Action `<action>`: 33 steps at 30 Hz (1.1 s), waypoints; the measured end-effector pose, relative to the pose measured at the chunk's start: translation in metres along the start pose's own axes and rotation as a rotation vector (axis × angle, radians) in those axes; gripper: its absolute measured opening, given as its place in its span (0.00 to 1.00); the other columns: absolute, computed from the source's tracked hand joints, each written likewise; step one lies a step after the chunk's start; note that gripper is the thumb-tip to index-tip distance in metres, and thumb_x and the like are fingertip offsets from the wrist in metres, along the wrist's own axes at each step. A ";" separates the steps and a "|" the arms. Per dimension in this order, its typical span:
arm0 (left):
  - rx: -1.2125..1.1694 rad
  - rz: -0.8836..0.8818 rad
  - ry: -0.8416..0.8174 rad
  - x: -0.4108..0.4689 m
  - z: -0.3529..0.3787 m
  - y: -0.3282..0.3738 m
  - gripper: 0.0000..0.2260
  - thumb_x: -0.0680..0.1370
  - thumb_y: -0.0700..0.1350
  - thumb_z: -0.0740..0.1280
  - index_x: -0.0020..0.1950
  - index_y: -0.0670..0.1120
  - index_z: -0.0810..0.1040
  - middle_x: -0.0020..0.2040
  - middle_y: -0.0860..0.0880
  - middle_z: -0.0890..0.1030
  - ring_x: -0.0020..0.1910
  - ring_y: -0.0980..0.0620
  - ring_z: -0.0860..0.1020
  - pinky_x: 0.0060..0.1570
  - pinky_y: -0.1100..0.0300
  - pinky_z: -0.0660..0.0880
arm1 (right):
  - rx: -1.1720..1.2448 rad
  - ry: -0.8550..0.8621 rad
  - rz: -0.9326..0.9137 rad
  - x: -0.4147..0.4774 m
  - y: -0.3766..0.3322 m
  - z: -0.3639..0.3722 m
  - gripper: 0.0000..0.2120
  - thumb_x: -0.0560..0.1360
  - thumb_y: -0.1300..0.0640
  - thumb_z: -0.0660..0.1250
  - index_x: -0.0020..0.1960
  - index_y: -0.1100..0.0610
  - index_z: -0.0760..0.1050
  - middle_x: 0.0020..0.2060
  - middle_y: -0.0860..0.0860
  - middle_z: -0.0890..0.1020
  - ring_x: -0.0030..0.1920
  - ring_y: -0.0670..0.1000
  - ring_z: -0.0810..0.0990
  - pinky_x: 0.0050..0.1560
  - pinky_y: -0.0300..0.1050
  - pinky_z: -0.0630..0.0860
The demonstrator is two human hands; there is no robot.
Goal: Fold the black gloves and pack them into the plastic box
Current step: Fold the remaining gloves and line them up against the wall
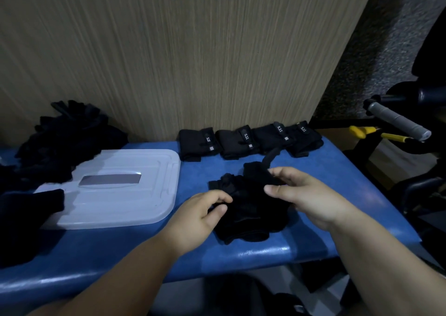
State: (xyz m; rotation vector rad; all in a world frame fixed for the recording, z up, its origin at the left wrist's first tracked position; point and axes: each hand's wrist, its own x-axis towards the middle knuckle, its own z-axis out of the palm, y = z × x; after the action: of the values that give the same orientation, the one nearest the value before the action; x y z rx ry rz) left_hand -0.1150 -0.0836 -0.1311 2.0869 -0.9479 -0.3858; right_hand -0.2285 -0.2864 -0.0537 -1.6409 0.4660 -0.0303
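Wood-grain wall panel (181, 50) behind blue padded bench (241, 255); speckled grey surface (376, 50) right; dim light.

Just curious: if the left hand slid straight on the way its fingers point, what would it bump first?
The left hand pinches the black glove; straight on, it would likely meet the right hand, though depth is unclear.

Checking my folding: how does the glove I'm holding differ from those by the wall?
The held glove is rumpled, strap sticking out; the folded gloves are tidy blocks, labels showing. The left hand and right hand grip the held glove; the folded gloves lie untouched. All black.
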 end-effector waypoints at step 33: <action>-0.550 -0.270 0.313 0.010 0.001 0.031 0.11 0.79 0.45 0.65 0.60 0.55 0.70 0.43 0.52 0.84 0.41 0.58 0.82 0.44 0.63 0.74 | -0.133 0.138 -0.159 0.011 0.017 0.027 0.16 0.73 0.64 0.72 0.55 0.48 0.76 0.45 0.47 0.80 0.42 0.57 0.84 0.49 0.53 0.82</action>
State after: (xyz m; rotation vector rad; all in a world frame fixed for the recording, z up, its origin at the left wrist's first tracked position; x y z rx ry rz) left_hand -0.1241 -0.1044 -0.1070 1.6959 -0.3231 -0.3902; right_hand -0.2154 -0.2649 -0.0759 -1.8117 0.4490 -0.2363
